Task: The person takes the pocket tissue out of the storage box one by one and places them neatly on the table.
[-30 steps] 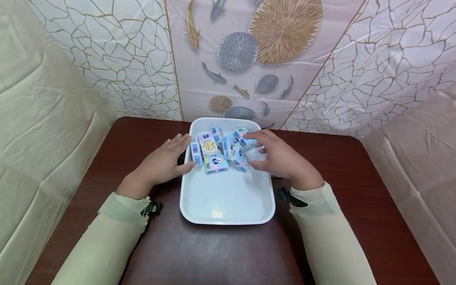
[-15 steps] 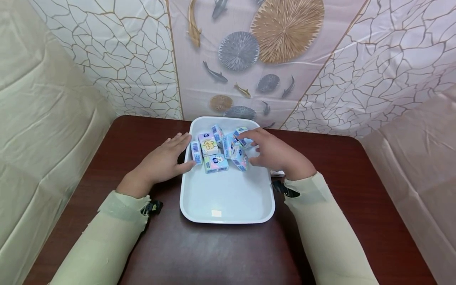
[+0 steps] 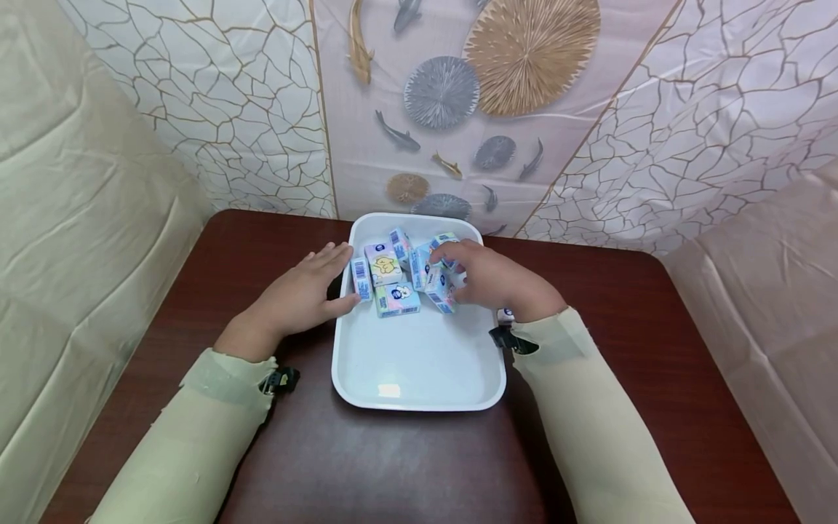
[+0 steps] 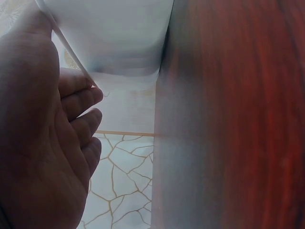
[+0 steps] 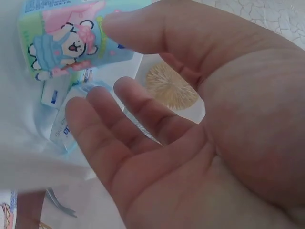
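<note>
A white tray (image 3: 419, 371) holds several small pocket tissue packs with pastel cartoon prints, heaped in its far half. My left hand (image 3: 288, 302) rests over the tray's left rim, fingers straight, thumb tip by an upright pack (image 3: 361, 279). In the left wrist view that hand (image 4: 52, 129) lies along the tray's outer wall. My right hand (image 3: 497, 280) reaches over the right rim. Its thumb overlaps a tilted pack (image 3: 439, 290), its index finger bent above the heap. In the right wrist view, the thumb tip meets a bear-printed pack (image 5: 66, 45); the other fingers hang loosely curved.
A yellow-dog pack (image 3: 383, 266) and a white-dog pack (image 3: 397, 300) lie at the heap's left. Another pack (image 3: 506, 316) sits outside the tray, partly under the right wrist. The dark red table (image 3: 393, 466) meets a patterned cloth (image 3: 262, 145) behind.
My right hand has shifted left and closer to the heap, its thumb and index finger nearer the tilted pack. A pack outside the tray has come into view. The left hand stays put.
</note>
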`<state>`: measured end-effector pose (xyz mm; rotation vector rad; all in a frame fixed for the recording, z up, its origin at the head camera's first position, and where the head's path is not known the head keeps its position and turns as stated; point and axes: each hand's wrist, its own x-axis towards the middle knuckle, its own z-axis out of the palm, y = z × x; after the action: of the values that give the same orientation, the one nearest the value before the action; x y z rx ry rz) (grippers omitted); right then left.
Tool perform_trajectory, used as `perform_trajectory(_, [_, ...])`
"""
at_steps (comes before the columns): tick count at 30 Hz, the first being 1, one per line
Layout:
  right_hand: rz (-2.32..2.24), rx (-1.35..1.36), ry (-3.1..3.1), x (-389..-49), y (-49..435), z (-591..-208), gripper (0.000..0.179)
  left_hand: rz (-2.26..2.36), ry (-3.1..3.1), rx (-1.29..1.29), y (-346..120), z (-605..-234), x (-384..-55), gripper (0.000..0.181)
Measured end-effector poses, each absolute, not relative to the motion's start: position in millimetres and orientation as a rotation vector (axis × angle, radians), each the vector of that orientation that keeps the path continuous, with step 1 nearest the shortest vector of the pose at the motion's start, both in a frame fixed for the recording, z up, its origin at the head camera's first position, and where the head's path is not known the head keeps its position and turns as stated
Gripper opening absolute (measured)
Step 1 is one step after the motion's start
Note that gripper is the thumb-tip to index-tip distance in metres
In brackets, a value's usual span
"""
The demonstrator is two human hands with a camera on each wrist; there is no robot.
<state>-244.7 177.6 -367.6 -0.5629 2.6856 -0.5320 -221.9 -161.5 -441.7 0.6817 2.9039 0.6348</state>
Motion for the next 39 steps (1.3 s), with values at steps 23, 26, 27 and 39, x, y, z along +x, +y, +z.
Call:
perform_trajectory(23, [-0.534,-0.436,2.623,-250,162,-379,0.057,0.639,2.896,0.670,-161,-442,-222,0.096])
perform_trajectory(26, [-0.516,-0.444,2.624,-251,161,-381,0.056,0.638,2.893,0.668,-161,-442,-222,0.097])
perform_trajectory(27, [-0.510,-0.449,2.624,-251,161,-382,0.056,0.637,2.893,0.668,-162,-442,-222,0.097])
perform_trajectory(39, [-0.473,-0.452,2.644,-251,161,-384,0.052,0.641,2.893,0.673,-161,-441,-223,0.096])
